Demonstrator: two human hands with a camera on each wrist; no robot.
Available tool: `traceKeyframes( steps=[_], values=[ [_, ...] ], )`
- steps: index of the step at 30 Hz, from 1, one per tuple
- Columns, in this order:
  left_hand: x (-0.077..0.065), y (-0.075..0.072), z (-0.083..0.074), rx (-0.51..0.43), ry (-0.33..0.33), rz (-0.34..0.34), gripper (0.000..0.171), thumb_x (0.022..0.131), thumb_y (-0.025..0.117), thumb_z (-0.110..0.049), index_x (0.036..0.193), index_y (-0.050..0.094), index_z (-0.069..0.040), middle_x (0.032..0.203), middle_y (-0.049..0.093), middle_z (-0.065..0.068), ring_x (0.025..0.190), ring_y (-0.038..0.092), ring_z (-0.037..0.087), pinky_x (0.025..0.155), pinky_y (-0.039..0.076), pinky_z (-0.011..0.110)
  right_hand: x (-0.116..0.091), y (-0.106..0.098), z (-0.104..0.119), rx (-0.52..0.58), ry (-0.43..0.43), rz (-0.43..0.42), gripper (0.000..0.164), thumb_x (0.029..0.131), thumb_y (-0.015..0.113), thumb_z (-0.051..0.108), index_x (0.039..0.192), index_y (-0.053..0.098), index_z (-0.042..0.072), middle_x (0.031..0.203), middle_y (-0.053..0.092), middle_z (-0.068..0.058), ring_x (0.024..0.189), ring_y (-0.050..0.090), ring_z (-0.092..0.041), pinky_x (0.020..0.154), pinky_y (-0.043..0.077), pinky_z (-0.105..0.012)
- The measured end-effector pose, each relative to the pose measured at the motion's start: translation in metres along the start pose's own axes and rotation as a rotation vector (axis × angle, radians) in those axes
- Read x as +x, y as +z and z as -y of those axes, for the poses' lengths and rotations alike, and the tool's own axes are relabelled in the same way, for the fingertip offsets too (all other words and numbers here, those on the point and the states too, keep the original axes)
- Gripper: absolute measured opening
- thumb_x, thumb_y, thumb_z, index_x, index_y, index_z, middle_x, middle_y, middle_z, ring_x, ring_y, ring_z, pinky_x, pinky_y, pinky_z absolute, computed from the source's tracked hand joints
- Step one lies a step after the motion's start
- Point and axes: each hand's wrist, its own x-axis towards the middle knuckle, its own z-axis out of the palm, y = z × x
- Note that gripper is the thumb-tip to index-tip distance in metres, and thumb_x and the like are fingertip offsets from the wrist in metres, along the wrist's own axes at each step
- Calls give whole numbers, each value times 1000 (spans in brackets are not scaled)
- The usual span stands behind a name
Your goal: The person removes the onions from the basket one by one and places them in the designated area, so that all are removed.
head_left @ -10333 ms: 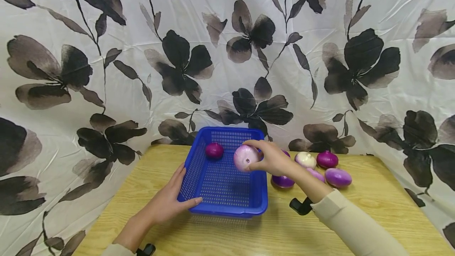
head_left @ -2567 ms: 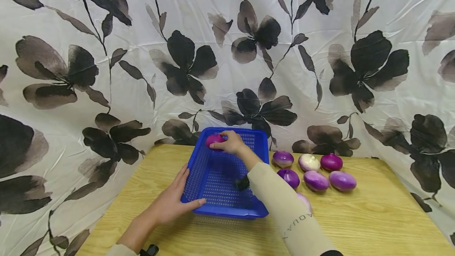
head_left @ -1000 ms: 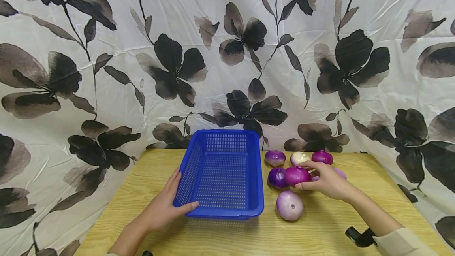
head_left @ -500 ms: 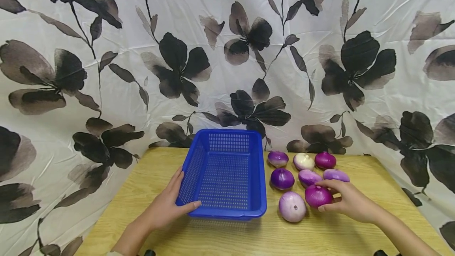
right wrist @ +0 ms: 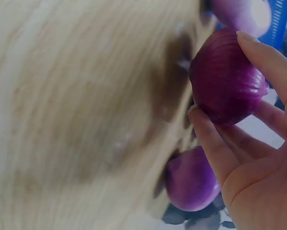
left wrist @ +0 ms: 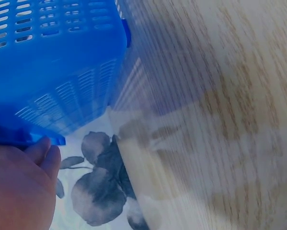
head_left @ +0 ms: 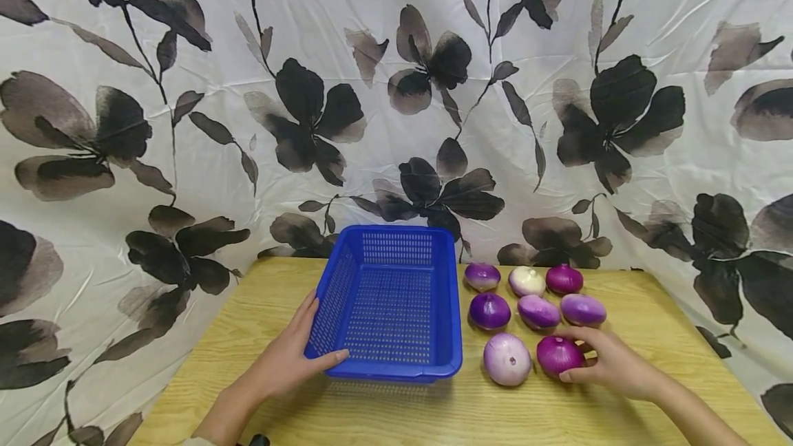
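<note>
My right hand point(head_left: 619, 363) has its thumb and fingers around a deep magenta onion point(head_left: 558, 355) low at the table's right front. In the right wrist view the same onion point(right wrist: 227, 79) sits between thumb and fingertips. Just left of it stands a pale lilac onion point(head_left: 507, 359). My left hand point(head_left: 281, 356) grips the near left corner of a blue perforated basket point(head_left: 455, 308), its thumb over the front rim and its fingers along the left side. The left wrist view shows fingertips at the basket's rim point(left wrist: 47, 139). Nothing lies inside the basket.
Behind the held onion are a purple onion point(head_left: 539, 312), a violet oval onion point(head_left: 583, 310) and a dark purple onion point(head_left: 490, 312). The back row has a purple-white onion point(head_left: 482, 277), a white onion point(head_left: 527, 281) and a magenta onion point(head_left: 564, 279). A floral cloth point(head_left: 372, 177) hangs behind the wooden table point(head_left: 248, 308).
The magenta onion has left the basket in my right hand, passed over the others, and come down at the front right beside the pale one. The left hand has stayed at the basket.
</note>
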Motion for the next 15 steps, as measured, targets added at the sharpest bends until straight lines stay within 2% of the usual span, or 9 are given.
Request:
traceKeyframes(
  steps=[6,9,15],
  values=[
    [-2,1,0,-20,16,-15,117,85,71,-67,164,12,-5,172,5,13,152,22,45,111,32,70,-2,6,-6,65,-42,67,61,87,83,19,133,56,-9,120,66,-24,101,67,-13,76,59,-29],
    [-2,0,-1,-45,15,-18,115,86,72,-64,164,12,-5,172,5,14,152,20,45,112,30,71,-2,4,-5,62,-42,63,65,87,83,18,136,52,-11,122,64,-25,101,66,-11,76,59,-29],
    [0,-3,2,-186,17,-9,106,91,72,-53,164,12,-5,171,4,14,154,13,47,114,23,73,-3,0,0,43,1,67,71,88,82,23,141,48,-11,129,60,-29,103,66,-16,78,58,-28]
  ],
)
